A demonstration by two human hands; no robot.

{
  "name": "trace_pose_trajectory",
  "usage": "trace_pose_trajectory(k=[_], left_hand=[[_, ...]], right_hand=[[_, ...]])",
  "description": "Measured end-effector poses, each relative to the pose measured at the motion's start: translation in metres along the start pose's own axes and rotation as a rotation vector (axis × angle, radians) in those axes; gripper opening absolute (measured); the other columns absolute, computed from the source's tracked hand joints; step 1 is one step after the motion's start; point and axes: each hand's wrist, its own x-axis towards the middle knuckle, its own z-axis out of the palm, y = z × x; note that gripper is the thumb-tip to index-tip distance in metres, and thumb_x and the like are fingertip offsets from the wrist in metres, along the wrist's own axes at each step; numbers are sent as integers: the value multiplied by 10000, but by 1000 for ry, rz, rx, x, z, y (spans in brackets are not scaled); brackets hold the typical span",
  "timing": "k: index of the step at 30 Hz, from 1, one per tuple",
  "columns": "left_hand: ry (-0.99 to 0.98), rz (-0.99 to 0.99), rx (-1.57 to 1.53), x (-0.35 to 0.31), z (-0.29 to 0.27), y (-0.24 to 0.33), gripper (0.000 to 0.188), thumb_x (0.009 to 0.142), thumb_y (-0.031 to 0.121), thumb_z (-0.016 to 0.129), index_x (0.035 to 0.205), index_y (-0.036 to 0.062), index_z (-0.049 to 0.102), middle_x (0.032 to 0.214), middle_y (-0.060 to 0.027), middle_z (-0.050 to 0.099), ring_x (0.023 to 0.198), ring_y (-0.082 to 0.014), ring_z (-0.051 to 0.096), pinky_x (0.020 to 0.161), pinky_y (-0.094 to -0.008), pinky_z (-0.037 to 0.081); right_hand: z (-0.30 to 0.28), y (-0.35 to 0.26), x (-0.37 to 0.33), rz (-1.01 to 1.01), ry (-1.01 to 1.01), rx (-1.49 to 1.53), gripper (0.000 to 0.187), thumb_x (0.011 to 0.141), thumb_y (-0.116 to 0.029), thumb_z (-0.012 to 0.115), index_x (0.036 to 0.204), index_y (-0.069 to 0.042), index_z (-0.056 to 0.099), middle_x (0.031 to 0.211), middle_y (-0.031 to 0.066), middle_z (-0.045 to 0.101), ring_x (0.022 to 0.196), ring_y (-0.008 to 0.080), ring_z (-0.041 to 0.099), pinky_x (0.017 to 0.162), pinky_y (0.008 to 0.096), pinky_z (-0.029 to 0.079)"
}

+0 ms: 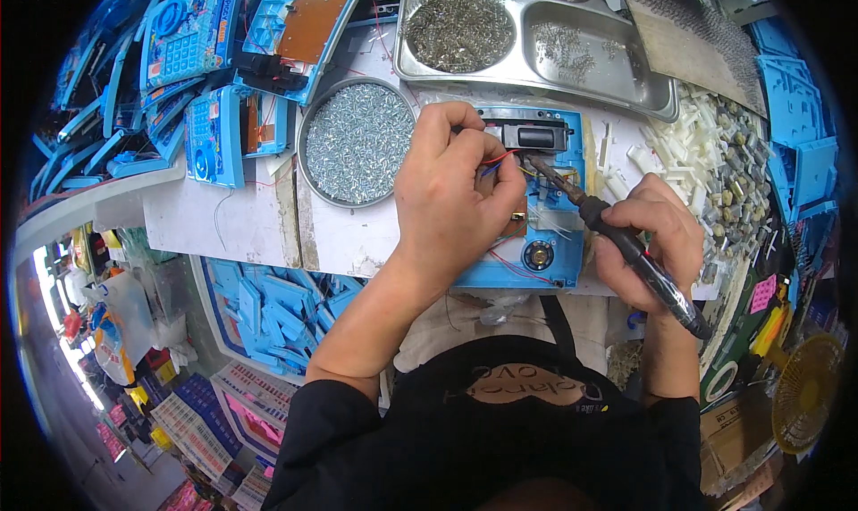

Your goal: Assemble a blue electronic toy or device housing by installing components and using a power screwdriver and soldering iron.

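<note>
Blue casing (570, 247), black iron (634, 251).
Left of the casing, silvery screws (360, 143); right of it, white parts (686, 158); on it, red wire (500, 157).

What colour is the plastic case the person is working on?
The plastic case is bright light blue, best seen in the head view.

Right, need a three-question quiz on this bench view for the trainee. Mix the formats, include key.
1. Name the tool in the right hand.
2. True or false: the round dish of small metal parts stands to the left of the blue casing being worked on.
3. Where on that casing is the round speaker-like part?
A) far end
B) near end
C) off the casing altogether

Key:
1. Soldering iron
2. True
3. B
</note>
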Motion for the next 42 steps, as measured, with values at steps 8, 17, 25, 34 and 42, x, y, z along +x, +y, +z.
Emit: trace_pose_trajectory(k=[8, 17, 25, 34, 42], left_hand=[[1, 6, 0, -1, 1, -1, 155, 697, 22, 771, 799, 9, 656, 1002, -130, 582, 794, -276, 629, 652, -359, 524], [-7, -2, 18, 0, -1, 1, 154, 704, 20, 775, 806, 5, 661, 1007, -129, 585, 789, -269, 630, 648, -355, 527], [-4, -2, 14, -1, 0, 0, 153, 707, 29, 778, 810, 4, 668, 1011, -129, 582, 796, -270, 631, 655, -358, 530], [-8, -7, 12, -2, -1, 0, 149, 707, 33, 778, 809, 8, 673, 1007, -128, 582, 798, -270, 629, 665, -361, 528], [-72, 48, -23, -3, -10, 6, 244, 724, 39, 781, 939, 23, 666, 1084, -127, 570, 793, -265, 649, 677, -359, 546]], right_hand=[[-4, -1, -6, -7, 14, 9, 291, 708, -26, 788, 971, -31, 664, 743, 78, 640, 599, 219, 547, 531, 317, 418], [-7, -3, -7, 2, 19, 15, 284, 716, -20, 781, 973, -26, 661, 733, 85, 633, 603, 214, 553, 534, 310, 418], [-9, 0, -10, 4, 51, 31, 286, 704, -10, 779, 962, -22, 656, 711, 82, 614, 587, 205, 550, 521, 298, 409], [-9, -1, -10, -2, 56, 12, 278, 702, -3, 768, 955, -9, 653, 693, 80, 607, 582, 205, 555, 527, 297, 418], [-19, -2, -14, -9, 107, 20, 280, 714, -6, 763, 968, -4, 645, 697, 95, 609, 585, 222, 558, 535, 311, 419]])
